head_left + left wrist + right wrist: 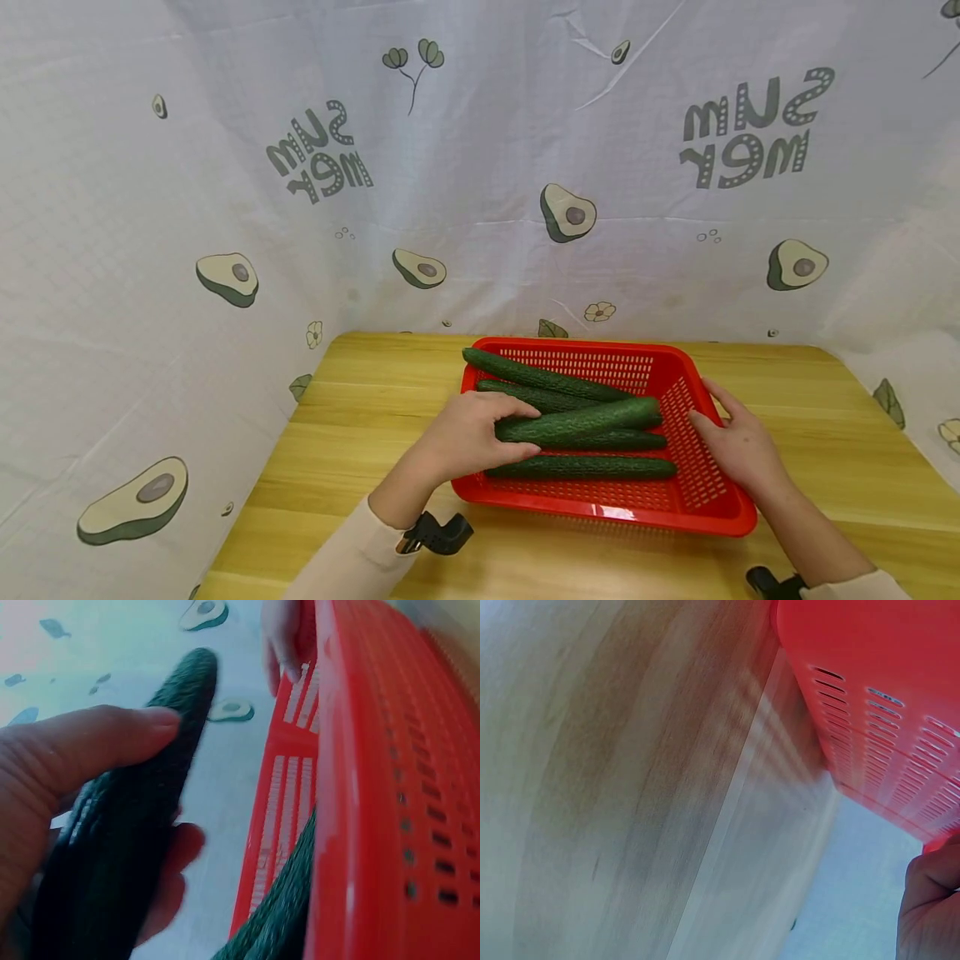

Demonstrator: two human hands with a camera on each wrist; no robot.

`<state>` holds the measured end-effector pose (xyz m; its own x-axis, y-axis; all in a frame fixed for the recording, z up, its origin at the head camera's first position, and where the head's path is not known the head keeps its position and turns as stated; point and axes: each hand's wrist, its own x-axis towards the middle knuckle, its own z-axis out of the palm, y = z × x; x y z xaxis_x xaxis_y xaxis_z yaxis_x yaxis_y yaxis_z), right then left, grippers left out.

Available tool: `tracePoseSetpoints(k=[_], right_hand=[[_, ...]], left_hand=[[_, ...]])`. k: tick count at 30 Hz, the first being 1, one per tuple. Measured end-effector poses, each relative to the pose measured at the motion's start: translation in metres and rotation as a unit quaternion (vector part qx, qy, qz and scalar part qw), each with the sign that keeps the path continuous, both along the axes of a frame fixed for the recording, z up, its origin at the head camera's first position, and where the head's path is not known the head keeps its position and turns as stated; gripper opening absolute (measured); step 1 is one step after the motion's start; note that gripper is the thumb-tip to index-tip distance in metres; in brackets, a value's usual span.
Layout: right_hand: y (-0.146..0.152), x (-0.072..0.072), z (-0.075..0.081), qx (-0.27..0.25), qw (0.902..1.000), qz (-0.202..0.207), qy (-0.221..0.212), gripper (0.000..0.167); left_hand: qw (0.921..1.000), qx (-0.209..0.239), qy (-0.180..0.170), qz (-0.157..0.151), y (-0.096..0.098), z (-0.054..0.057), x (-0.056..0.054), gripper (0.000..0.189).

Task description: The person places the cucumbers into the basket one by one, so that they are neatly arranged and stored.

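A red plastic basket [600,518] with slotted walls holds several dark green cucumbers, among them one along the back [551,379] and one at the front [585,468]. My left hand [474,433] grips another cucumber [581,423] near its left end, thumb on one side and fingers on the other. That cucumber slants above the others, its far end toward the right. In the left wrist view the held cucumber [120,847] rises past my thumb. My right hand [742,442] grips the basket's right rim, thumb inside and fingers outside. The right wrist view shows only part of this hand [934,900].
The basket stands on a wood-grain table [360,417]. A pale curtain [480,167] printed with avocados and lettering hangs behind the table and at both sides. Dark wrist straps [438,533] sit on both forearms.
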<state>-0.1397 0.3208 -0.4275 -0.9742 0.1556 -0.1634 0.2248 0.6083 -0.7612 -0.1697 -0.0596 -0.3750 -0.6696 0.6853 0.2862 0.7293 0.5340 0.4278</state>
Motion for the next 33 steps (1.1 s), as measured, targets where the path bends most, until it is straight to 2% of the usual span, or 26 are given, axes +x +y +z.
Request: tracePoseSetpoints(k=[3,6,14,18,21,27,33], right_hand=[[0.000,0.000,0.000,0.000,1.0000,0.001,0.000,0.074],[0.001,0.000,-0.001,-0.001,1.0000,0.001,-0.001,0.074],[0.002,0.001,-0.001,-0.005,1.0000,0.000,-0.002,0.075],[0.002,0.001,0.000,-0.003,1.0000,-0.001,-0.003,0.075],[0.002,0.000,-0.001,-0.005,1.0000,0.000,-0.003,0.075],[0.002,0.001,-0.002,-0.008,1.0000,0.002,0.000,0.075],[0.002,0.000,-0.002,-0.014,0.9999,0.001,0.000,0.074]], left_hand=[[0.9981,-0.052,-0.011,-0.031,0.010,0.001,-0.001,0.037],[0.9946,-0.087,-0.028,-0.048,0.020,-0.001,0.000,0.036],[0.9853,-0.134,-0.078,-0.071,0.045,-0.008,-0.001,0.035],[0.9827,-0.143,-0.093,-0.072,0.054,-0.013,-0.002,0.035],[0.9797,-0.145,-0.118,-0.073,0.057,-0.017,-0.003,0.036],[0.9732,-0.152,-0.162,-0.060,0.062,-0.028,-0.004,0.062],[0.9747,-0.143,-0.169,-0.032,0.065,-0.036,-0.004,0.076]])
